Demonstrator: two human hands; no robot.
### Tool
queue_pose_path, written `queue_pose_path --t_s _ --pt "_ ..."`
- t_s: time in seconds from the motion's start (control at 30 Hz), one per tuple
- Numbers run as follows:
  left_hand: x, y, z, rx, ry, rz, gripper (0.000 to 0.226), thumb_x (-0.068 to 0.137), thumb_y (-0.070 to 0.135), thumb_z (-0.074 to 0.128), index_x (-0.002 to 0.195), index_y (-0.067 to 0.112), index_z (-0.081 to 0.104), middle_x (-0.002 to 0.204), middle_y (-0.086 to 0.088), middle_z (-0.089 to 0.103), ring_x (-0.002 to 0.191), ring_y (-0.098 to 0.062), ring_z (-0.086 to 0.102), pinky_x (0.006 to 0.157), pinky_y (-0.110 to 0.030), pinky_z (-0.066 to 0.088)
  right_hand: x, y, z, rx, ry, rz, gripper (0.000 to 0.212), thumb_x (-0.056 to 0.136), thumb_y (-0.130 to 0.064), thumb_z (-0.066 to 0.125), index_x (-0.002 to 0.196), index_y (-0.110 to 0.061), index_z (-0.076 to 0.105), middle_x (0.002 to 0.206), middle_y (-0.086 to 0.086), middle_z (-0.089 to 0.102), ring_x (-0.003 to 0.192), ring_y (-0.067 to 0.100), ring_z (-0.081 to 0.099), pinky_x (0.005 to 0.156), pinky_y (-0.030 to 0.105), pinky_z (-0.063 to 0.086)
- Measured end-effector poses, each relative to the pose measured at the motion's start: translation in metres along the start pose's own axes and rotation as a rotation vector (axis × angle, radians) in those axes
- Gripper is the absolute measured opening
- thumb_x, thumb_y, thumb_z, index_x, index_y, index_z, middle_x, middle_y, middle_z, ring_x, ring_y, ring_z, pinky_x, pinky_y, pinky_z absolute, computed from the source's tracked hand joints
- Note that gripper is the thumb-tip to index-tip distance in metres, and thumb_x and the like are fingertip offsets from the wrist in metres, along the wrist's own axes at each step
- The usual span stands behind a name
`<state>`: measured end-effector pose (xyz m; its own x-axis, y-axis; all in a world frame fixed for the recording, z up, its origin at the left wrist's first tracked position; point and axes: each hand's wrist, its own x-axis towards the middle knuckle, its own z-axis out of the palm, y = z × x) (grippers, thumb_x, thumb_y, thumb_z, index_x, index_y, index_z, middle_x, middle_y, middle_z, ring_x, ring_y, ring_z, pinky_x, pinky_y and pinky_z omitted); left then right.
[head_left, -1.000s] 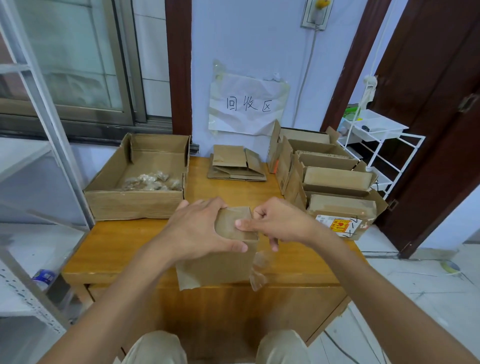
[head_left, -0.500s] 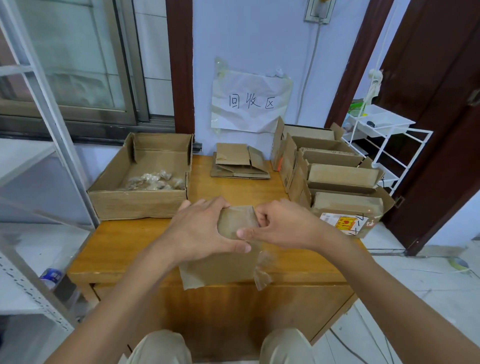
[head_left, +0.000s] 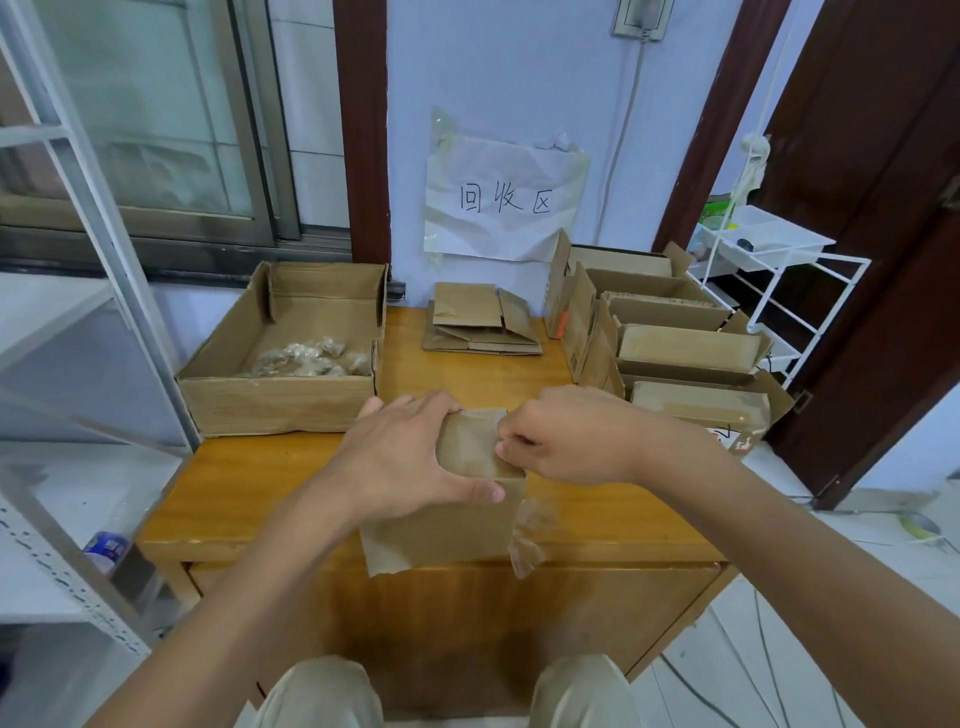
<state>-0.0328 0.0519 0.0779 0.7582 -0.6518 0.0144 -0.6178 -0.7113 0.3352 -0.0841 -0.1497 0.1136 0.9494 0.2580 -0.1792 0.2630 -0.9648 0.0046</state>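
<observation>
A small brown cardboard box (head_left: 447, 525) stands near the front edge of the wooden table (head_left: 249, 488). My left hand (head_left: 405, 457) grips its top left side, thumb along the front top edge. My right hand (head_left: 566, 436) pinches at the box's top right edge, fingers curled; what it pinches is too small to make out. A loose strip of clear tape (head_left: 530, 535) hangs off the box's right side. Part of the box top is hidden under both hands.
A wide open carton (head_left: 280, 400) with crumpled tape wads stands at the left. Flattened cardboard (head_left: 478, 327) lies at the back centre. Several open boxes (head_left: 675, 353) line the right side. A metal shelf frame (head_left: 93, 208) stands left, a white wire rack (head_left: 779, 270) right.
My right hand has shifted slightly along the box's top right edge. The camera moved a little closer. The box and left hand stay where they were.
</observation>
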Motion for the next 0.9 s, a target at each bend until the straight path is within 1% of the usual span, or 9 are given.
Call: queue_pose_path --t_s 0.1,0.27,0.37,0.43,0.53,0.6,0.67,0.73,0.9 --pt "-0.001 0.001 -0.001 -0.002 0.009 -0.001 0.101 0.063 0.093 0.056 0.141 0.031 0.043 0.108 0.017 0.042 0.098 -0.007 0.035 0.092 -0.034 0.030 0.006 0.000 -0.004 0.136 -0.014 -0.055 0.040 0.104 -0.023 0.052 0.067 -0.010 0.049 0.056 -0.004 0.039 0.053 0.014 0.034 0.060 0.037 0.036" --pt "-0.004 0.000 -0.001 -0.024 0.026 -0.016 0.097 0.064 0.092 0.060 0.139 0.033 0.044 0.099 0.022 0.038 0.094 -0.005 0.035 0.089 -0.034 0.031 -0.009 0.017 0.029 0.892 0.123 0.010 0.042 0.105 -0.011 0.055 0.065 -0.001 0.047 0.054 -0.001 0.036 0.047 0.014 0.029 0.047 0.024 0.028" --pt "-0.003 0.004 -0.003 -0.022 0.010 -0.022 0.096 0.065 0.090 0.061 0.140 0.033 0.042 0.103 0.020 0.038 0.093 -0.006 0.032 0.089 -0.034 0.029 -0.019 0.010 0.077 1.301 0.319 0.151 0.045 0.108 -0.016 0.051 0.064 -0.016 0.050 0.053 -0.002 0.035 0.045 0.014 0.029 0.048 0.026 0.025" --pt "0.000 0.003 -0.002 -0.005 0.008 -0.013 0.099 0.065 0.092 0.060 0.142 0.032 0.042 0.108 0.018 0.039 0.097 -0.007 0.034 0.091 -0.034 0.029 -0.020 0.000 0.091 1.402 0.431 0.200 0.047 0.110 -0.029 0.050 0.065 -0.018 0.050 0.053 -0.002 0.032 0.045 0.016 0.029 0.048 0.028 0.025" --pt "0.002 0.001 -0.001 -0.014 0.010 -0.021 0.098 0.065 0.091 0.061 0.141 0.032 0.042 0.108 0.018 0.040 0.097 -0.008 0.034 0.091 -0.034 0.029 -0.016 -0.005 0.079 1.305 0.482 0.223 0.062 0.101 -0.066 0.043 0.074 -0.011 0.052 0.055 0.000 0.037 0.047 0.018 0.038 0.047 0.027 0.036" --pt "0.001 -0.001 0.001 -0.018 0.016 -0.020 0.097 0.066 0.091 0.061 0.140 0.033 0.043 0.106 0.019 0.041 0.095 -0.007 0.035 0.089 -0.034 0.030 -0.011 0.000 0.065 0.981 0.496 0.196 0.070 0.096 -0.076 0.044 0.075 -0.010 0.053 0.055 -0.006 0.044 0.049 0.015 0.044 0.052 0.032 0.041" --pt "0.001 -0.001 0.002 -0.011 0.025 -0.014 0.096 0.065 0.092 0.061 0.139 0.032 0.044 0.104 0.021 0.041 0.093 -0.004 0.035 0.088 -0.034 0.030 -0.006 0.006 0.051 0.612 0.423 0.180 0.058 0.095 -0.070 0.053 0.069 -0.019 0.051 0.051 -0.012 0.047 0.049 0.007 0.044 0.055 0.032 0.037" --pt "0.001 -0.001 0.002 -0.015 0.025 -0.016 0.096 0.065 0.091 0.061 0.139 0.033 0.043 0.103 0.021 0.040 0.091 -0.003 0.034 0.088 -0.034 0.029 0.000 0.012 0.036 0.439 0.320 0.149 0.050 0.098 -0.058 0.059 0.065 -0.022 0.047 0.048 -0.017 0.048 0.050 0.007 0.045 0.055 0.031 0.033" --pt "0.001 -0.004 0.003 0.007 0.024 -0.008 0.099 0.063 0.096 0.058 0.138 0.033 0.043 0.105 0.019 0.044 0.099 -0.007 0.040 0.089 -0.034 0.029 0.004 0.019 0.019 0.442 0.204 0.032 0.044 0.106 -0.032 0.059 0.066 -0.016 0.050 0.048 -0.014 0.043 0.048 0.008 0.039 0.054 0.028 0.035"
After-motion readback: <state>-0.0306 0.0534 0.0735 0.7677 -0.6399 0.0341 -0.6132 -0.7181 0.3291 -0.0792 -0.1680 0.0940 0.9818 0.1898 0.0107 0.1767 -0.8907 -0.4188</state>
